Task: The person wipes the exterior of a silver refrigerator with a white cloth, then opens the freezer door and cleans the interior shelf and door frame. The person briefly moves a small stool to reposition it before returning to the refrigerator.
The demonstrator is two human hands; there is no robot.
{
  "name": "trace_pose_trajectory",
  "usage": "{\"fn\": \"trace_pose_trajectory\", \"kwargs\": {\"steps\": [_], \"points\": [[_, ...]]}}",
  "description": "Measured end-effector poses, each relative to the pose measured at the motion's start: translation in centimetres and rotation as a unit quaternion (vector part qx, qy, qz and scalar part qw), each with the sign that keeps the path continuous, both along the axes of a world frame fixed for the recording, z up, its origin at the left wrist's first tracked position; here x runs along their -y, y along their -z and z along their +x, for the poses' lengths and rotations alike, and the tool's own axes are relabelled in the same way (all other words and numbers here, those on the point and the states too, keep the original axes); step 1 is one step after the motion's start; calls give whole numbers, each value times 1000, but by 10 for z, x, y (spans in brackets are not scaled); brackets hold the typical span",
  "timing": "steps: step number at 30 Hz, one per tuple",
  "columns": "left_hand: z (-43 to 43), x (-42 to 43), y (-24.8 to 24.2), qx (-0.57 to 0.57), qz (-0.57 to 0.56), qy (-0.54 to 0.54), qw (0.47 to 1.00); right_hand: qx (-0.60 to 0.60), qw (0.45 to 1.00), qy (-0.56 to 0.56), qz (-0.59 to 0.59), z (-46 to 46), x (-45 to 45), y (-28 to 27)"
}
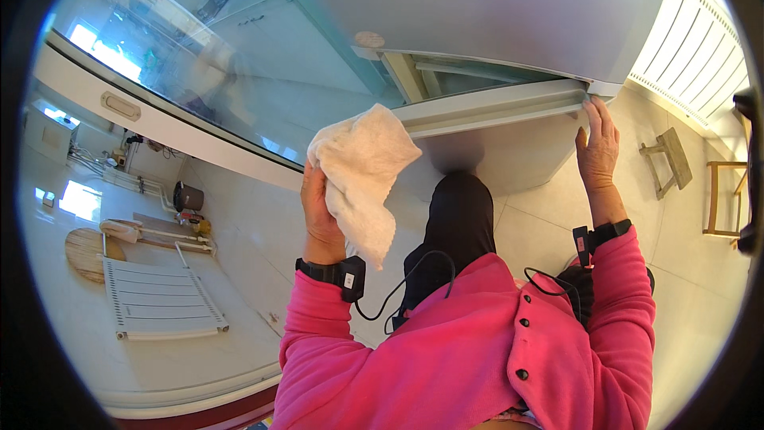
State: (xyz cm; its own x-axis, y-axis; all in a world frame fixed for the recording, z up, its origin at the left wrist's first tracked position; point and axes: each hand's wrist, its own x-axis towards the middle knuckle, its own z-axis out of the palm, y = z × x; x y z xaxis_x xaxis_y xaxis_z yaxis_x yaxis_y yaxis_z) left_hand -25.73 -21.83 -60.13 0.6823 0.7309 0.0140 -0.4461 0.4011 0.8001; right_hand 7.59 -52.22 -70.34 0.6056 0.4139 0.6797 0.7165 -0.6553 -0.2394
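A cream cloth [364,173] hangs bunched from my left hand [320,209], in front of the white frame of a glass door. My right hand [600,146] reaches up at the right, its fingertips against the corner of a lower door or drawer [507,108] of a grey refrigerator-like appliance. This lower front stands out at an angle, with a gap behind its upper edge. Above it is the smooth upper front [489,6] of the appliance. My dark-trousered knee [461,209] is close to or against the lower front; contact is not clear.
A glass door panel [250,101] with a recessed handle [120,106] in its white frame spans the left. Right of the appliance are a radiator [692,42], a small wooden stool [667,161] and a wooden chair frame [725,197]. Another radiator [164,298] stands lower left. Cables run from both wrist straps.
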Motion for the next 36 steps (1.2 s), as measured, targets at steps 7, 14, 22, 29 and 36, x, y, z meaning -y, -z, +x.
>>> {"fn": "trace_pose_trajectory", "kwargs": {"steps": [7,14,22,29,36], "points": [[2,-12,13,-39,71,-60,995,-1,1000,11,-8,-2,-3,-2],[-22,-65,10,-204,267,-322,885,7,1000,14,-17,-2,-3,-1],[24,-37,19,-268,611,-185,722,-6,999,24,-21,-3,-7,-3],[54,-22,16,-288,705,-108,639,-10,1000,14,-6,-3,-5,-1],[50,-27,22,-359,691,-82,622,-4,1000,-6,25,1,-5,0]]}}
